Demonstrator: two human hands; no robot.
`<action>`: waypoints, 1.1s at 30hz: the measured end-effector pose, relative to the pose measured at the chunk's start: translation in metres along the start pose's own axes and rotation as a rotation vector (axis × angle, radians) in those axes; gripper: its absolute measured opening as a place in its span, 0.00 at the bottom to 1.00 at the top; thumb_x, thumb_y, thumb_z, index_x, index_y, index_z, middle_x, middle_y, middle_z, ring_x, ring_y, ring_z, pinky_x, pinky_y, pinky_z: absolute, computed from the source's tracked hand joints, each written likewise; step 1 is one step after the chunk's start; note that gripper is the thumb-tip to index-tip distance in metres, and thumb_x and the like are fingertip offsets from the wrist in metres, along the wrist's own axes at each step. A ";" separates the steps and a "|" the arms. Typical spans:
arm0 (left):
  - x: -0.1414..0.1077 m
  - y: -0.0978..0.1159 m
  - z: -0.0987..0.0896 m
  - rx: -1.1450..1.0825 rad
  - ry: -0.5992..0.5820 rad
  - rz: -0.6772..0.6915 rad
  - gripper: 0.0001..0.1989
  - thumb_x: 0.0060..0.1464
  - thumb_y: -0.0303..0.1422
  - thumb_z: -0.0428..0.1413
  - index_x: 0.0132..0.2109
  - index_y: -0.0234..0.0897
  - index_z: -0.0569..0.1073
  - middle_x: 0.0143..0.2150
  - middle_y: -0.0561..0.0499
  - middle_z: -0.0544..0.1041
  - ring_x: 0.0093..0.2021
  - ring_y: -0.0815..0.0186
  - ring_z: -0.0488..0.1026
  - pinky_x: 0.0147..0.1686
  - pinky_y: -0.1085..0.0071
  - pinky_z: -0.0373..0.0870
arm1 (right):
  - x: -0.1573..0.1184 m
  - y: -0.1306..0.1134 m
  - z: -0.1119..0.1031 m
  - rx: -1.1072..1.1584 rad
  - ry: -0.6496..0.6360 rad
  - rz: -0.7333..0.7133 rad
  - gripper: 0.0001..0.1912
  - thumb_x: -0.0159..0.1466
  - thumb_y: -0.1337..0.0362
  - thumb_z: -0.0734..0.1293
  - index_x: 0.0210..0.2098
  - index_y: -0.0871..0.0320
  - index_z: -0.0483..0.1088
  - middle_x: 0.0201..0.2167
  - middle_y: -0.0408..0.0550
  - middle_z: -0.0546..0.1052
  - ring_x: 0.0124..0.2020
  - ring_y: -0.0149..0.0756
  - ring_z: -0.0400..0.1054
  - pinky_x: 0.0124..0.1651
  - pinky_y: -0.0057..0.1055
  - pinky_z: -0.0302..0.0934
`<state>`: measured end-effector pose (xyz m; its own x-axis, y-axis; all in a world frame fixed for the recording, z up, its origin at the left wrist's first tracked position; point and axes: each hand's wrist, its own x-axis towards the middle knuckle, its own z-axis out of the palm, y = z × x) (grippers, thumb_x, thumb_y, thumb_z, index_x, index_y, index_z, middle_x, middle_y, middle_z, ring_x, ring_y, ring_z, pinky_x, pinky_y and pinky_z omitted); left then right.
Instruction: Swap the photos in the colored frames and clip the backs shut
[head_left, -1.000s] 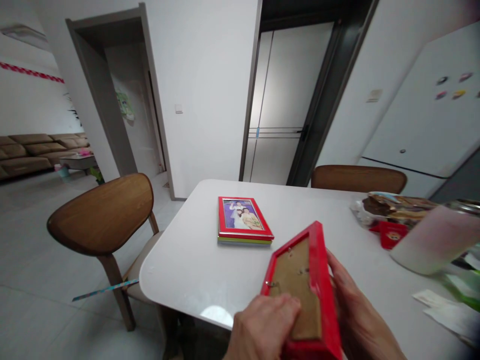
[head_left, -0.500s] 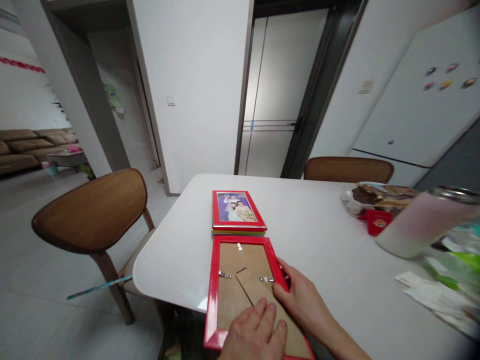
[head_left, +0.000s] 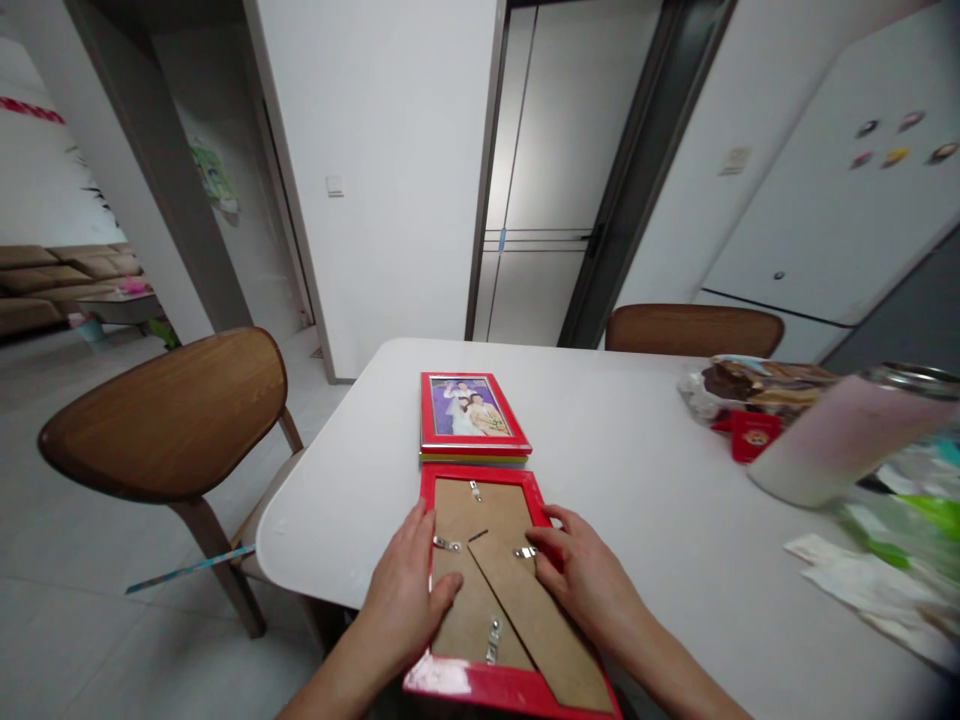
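A red picture frame (head_left: 465,680) lies face down at the table's near edge, its brown backing board and fold-out stand (head_left: 534,620) facing up. Metal clips, one of them the bottom clip (head_left: 493,642), sit around the board. My left hand (head_left: 409,585) grips the left side of the frame, thumb resting on the board. On the opposite side, my right hand (head_left: 581,570) holds the right edge, its fingertips close to the right clip (head_left: 525,552). Just beyond is a stack of frames topped by a red-framed photo (head_left: 472,408) of people in formal clothes.
On the white table (head_left: 630,480), a pink-and-white bottle (head_left: 840,440) stands at the right. Nearby are a plastic-wrapped package (head_left: 765,390), a red packet (head_left: 754,435) and crumpled tissue (head_left: 847,580). Wooden chairs stand left (head_left: 172,415) and at the far side (head_left: 694,330).
My left hand has moved from the lower part of the backing board to the frame's left edge, uncovering the stand and bottom clip. My right hand stays on the right side, fingers shifted slightly.
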<state>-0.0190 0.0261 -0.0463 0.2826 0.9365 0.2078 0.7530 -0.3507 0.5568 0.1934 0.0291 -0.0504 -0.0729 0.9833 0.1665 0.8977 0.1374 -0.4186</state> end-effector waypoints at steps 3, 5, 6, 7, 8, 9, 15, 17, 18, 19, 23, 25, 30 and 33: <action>0.002 -0.007 0.003 -0.045 -0.021 -0.031 0.30 0.44 0.30 0.51 0.56 0.28 0.54 0.59 0.40 0.53 0.58 0.59 0.52 0.55 0.60 0.52 | 0.001 -0.001 0.001 -0.037 0.009 -0.014 0.15 0.54 0.68 0.57 0.36 0.61 0.72 0.46 0.58 0.65 0.47 0.42 0.60 0.48 0.35 0.56; 0.001 -0.007 0.005 -0.055 -0.017 -0.043 0.30 0.45 0.29 0.50 0.56 0.27 0.54 0.59 0.39 0.54 0.58 0.59 0.52 0.55 0.61 0.51 | 0.002 -0.002 0.001 -0.060 0.019 -0.030 0.15 0.54 0.68 0.57 0.36 0.61 0.72 0.45 0.58 0.66 0.46 0.42 0.60 0.47 0.35 0.56; 0.000 -0.006 0.005 -0.060 -0.012 -0.046 0.29 0.45 0.29 0.50 0.56 0.27 0.55 0.59 0.39 0.54 0.58 0.59 0.52 0.55 0.62 0.51 | 0.003 -0.004 0.000 -0.069 0.027 -0.045 0.15 0.54 0.68 0.57 0.36 0.60 0.72 0.44 0.57 0.66 0.46 0.42 0.60 0.46 0.36 0.56; -0.001 -0.005 0.005 -0.064 -0.004 -0.046 0.29 0.45 0.29 0.49 0.56 0.26 0.55 0.58 0.39 0.55 0.57 0.60 0.52 0.55 0.63 0.51 | 0.005 -0.006 0.000 -0.073 0.039 -0.065 0.14 0.54 0.68 0.58 0.37 0.60 0.71 0.43 0.56 0.67 0.45 0.42 0.60 0.46 0.37 0.56; -0.001 -0.005 0.005 -0.066 0.003 -0.046 0.28 0.45 0.28 0.49 0.55 0.26 0.55 0.58 0.39 0.55 0.57 0.60 0.53 0.55 0.63 0.51 | 0.008 -0.009 -0.001 -0.069 0.053 -0.088 0.14 0.54 0.68 0.58 0.37 0.60 0.71 0.42 0.56 0.68 0.44 0.42 0.60 0.45 0.37 0.55; -0.001 -0.004 0.005 -0.063 0.010 -0.044 0.27 0.46 0.28 0.48 0.55 0.26 0.56 0.58 0.39 0.55 0.57 0.60 0.53 0.55 0.63 0.51 | 0.013 -0.013 0.000 -0.058 0.064 -0.113 0.15 0.55 0.67 0.57 0.38 0.60 0.70 0.41 0.55 0.68 0.43 0.41 0.60 0.45 0.36 0.55; 0.000 -0.006 0.006 -0.062 0.053 -0.026 0.24 0.48 0.25 0.44 0.54 0.28 0.58 0.57 0.41 0.57 0.56 0.62 0.55 0.55 0.63 0.53 | 0.052 -0.036 0.016 -0.042 0.049 -0.184 0.14 0.58 0.66 0.55 0.33 0.60 0.71 0.30 0.50 0.70 0.35 0.36 0.62 0.38 0.31 0.55; 0.000 -0.006 0.007 -0.077 0.059 -0.020 0.24 0.47 0.24 0.44 0.54 0.28 0.58 0.57 0.41 0.58 0.56 0.62 0.55 0.55 0.62 0.53 | 0.060 -0.039 0.023 -0.050 0.059 -0.178 0.13 0.58 0.66 0.56 0.30 0.61 0.72 0.29 0.51 0.69 0.34 0.37 0.61 0.38 0.31 0.54; 0.000 -0.006 0.007 -0.083 0.062 -0.021 0.24 0.47 0.24 0.44 0.54 0.28 0.58 0.57 0.41 0.58 0.56 0.61 0.55 0.55 0.62 0.54 | 0.062 -0.039 0.026 -0.052 0.060 -0.179 0.13 0.58 0.66 0.56 0.30 0.61 0.72 0.29 0.51 0.69 0.34 0.37 0.61 0.37 0.31 0.54; 0.000 -0.006 0.007 -0.093 0.068 -0.024 0.25 0.46 0.24 0.45 0.54 0.29 0.58 0.57 0.41 0.58 0.56 0.61 0.56 0.55 0.62 0.54 | 0.064 -0.039 0.028 -0.053 0.059 -0.184 0.13 0.58 0.66 0.56 0.31 0.60 0.72 0.29 0.51 0.69 0.34 0.37 0.61 0.37 0.31 0.54; 0.001 -0.005 0.008 -0.139 0.096 -0.041 0.25 0.45 0.23 0.45 0.54 0.32 0.59 0.56 0.44 0.60 0.56 0.61 0.56 0.55 0.61 0.53 | 0.063 -0.039 0.026 -0.054 0.043 -0.207 0.13 0.58 0.67 0.56 0.32 0.59 0.72 0.29 0.50 0.69 0.33 0.36 0.61 0.37 0.30 0.54; 0.001 -0.006 0.008 -0.161 0.100 -0.054 0.25 0.45 0.23 0.45 0.54 0.31 0.59 0.56 0.44 0.60 0.56 0.61 0.56 0.55 0.61 0.53 | 0.058 -0.042 0.023 -0.055 0.046 -0.211 0.12 0.58 0.66 0.57 0.35 0.59 0.71 0.30 0.50 0.69 0.34 0.36 0.61 0.37 0.31 0.54; 0.000 -0.008 0.009 -0.132 0.097 -0.035 0.24 0.46 0.24 0.44 0.54 0.29 0.59 0.56 0.42 0.60 0.56 0.61 0.57 0.54 0.63 0.55 | 0.036 -0.060 0.022 0.047 -0.033 -0.327 0.09 0.57 0.63 0.60 0.33 0.57 0.71 0.33 0.47 0.69 0.36 0.34 0.61 0.39 0.29 0.54; 0.000 -0.008 0.010 -0.086 0.083 -0.032 0.23 0.47 0.24 0.43 0.54 0.26 0.59 0.56 0.39 0.60 0.55 0.60 0.57 0.54 0.63 0.55 | 0.030 -0.070 0.027 0.099 -0.065 -0.345 0.08 0.57 0.64 0.60 0.29 0.56 0.71 0.30 0.46 0.69 0.35 0.34 0.60 0.38 0.30 0.55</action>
<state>-0.0191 0.0290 -0.0585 0.2064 0.9452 0.2531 0.7061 -0.3230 0.6301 0.1165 0.0523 -0.0407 -0.3949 0.8820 0.2572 0.7690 0.4705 -0.4328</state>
